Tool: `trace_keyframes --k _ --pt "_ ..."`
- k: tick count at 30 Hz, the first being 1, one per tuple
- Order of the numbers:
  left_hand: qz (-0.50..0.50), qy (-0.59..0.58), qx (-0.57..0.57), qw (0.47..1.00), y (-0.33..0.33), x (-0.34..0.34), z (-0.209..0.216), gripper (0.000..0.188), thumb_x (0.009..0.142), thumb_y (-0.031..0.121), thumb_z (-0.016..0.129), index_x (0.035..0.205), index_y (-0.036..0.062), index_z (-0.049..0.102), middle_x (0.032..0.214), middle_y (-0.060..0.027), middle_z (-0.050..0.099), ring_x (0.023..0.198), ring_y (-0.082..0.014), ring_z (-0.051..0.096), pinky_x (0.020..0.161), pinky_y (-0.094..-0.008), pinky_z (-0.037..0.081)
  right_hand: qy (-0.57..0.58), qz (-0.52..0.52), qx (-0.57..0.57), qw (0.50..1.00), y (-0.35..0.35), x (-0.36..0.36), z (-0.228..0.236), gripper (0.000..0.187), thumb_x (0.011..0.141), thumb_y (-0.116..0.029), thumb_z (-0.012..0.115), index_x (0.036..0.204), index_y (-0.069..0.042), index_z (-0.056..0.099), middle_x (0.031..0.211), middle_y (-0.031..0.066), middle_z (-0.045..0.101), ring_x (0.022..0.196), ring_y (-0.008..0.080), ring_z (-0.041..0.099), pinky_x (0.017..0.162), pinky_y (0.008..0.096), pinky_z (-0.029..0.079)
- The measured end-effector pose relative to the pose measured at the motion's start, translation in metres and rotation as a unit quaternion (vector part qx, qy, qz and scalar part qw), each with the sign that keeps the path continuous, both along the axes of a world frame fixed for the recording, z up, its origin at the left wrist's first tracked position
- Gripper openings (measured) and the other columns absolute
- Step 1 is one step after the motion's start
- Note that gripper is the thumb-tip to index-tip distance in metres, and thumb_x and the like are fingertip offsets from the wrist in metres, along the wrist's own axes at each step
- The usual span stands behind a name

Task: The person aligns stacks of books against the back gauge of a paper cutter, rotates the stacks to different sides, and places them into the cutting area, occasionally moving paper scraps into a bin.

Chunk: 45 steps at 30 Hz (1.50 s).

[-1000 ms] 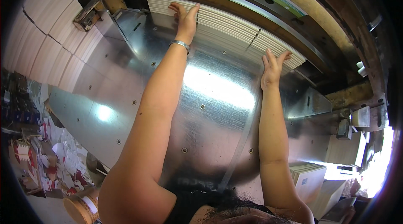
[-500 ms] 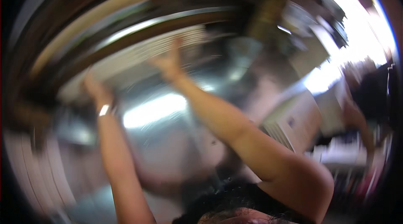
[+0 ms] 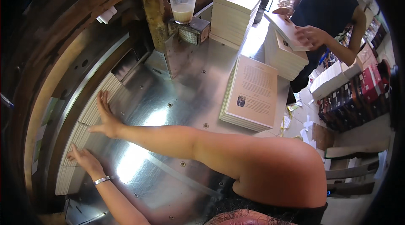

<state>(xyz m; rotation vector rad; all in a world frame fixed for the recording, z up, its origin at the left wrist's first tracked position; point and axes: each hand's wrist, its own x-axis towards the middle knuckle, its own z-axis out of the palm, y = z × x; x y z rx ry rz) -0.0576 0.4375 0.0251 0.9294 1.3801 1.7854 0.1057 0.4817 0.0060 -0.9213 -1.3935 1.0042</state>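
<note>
Several stacks of books (image 3: 68,180) lie in a row on a shiny metal table (image 3: 192,98), against a long bar of a big machine at the left. My right hand (image 3: 109,124) rests on the row with its fingers spread, one or more touching the stacks' near edges. Nearer to me, my left hand (image 3: 86,161), with a silver bracelet at the wrist, lies against the same row, its fingers stretched out. Neither hand grips anything. The far fingertips partly cover the page edges.
A cup with pale liquid (image 3: 183,12) stands on a metal block (image 3: 190,31). Right of it are a tall stack of books (image 3: 234,8) and a lower cream-covered stack (image 3: 251,90). Across the table a person (image 3: 322,8) holds a book (image 3: 287,29) over another stack.
The view has swung and cleared of blur, so the row of books and my hands now sit further left. Both hands still rest at the row; the cup and co-worker now show plainly.
</note>
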Motion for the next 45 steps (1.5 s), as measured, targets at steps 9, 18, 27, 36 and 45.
trace_keyframes --k 9,18,27,36,45 --pt "-0.032 0.042 -0.045 0.998 0.011 -0.018 -0.027 0.097 0.098 0.044 0.052 0.154 -0.0026 -0.013 0.162 -0.0189 -0.021 0.151 -0.0248 -0.018 0.121 -0.0424 -0.007 -0.006 -0.015 0.059 0.998 0.016 -0.002 -0.018 0.135 0.076 -0.037 0.082 0.151 -0.006 -0.026 0.155 0.0280 -0.033 0.143 0.0376 -0.033 0.119 0.0509 -0.008" --pt "-0.001 0.113 -0.042 0.993 0.002 0.010 0.009 0.104 0.095 0.045 0.059 0.153 -0.0035 -0.013 0.157 -0.0236 -0.032 0.144 -0.0294 -0.034 0.119 -0.0419 -0.012 0.008 0.039 0.006 0.999 0.011 0.009 0.006 0.133 0.078 -0.045 0.080 0.152 -0.003 -0.022 0.154 0.0302 -0.031 0.144 0.0346 -0.033 0.120 0.0517 -0.004" --pt "-0.060 0.113 -0.052 0.990 -0.010 0.000 0.005 0.124 0.089 0.058 0.063 0.148 -0.0031 -0.027 0.149 -0.0326 -0.038 0.143 -0.0426 -0.030 0.119 -0.0509 -0.004 0.033 0.097 -0.018 0.995 0.004 0.015 0.004 0.134 0.079 -0.044 0.080 0.150 -0.005 -0.027 0.152 0.0290 -0.037 0.142 0.0375 -0.034 0.115 0.0563 0.026" --pt "-0.075 0.218 -0.087 0.969 -0.073 0.041 0.004 0.105 0.090 0.046 0.068 0.157 0.0005 0.001 0.160 -0.0259 -0.021 0.151 -0.0352 -0.009 0.121 -0.0447 0.006 0.048 0.113 0.019 0.992 0.009 0.014 0.000 0.139 0.074 -0.040 0.085 0.151 -0.003 -0.025 0.151 0.0320 -0.036 0.143 0.0373 -0.032 0.114 0.0549 0.028" --pt "-0.097 0.452 -0.133 0.877 -0.291 0.093 -0.004 0.096 0.080 0.040 0.079 0.155 0.0050 0.029 0.163 -0.0271 0.006 0.151 -0.0436 0.000 0.120 -0.0514 0.015 -0.121 0.091 0.006 0.989 0.010 0.037 0.005 0.133 0.071 -0.045 0.085 0.157 -0.006 -0.009 0.159 0.0326 -0.014 0.150 0.0380 -0.015 0.121 0.0489 0.006"
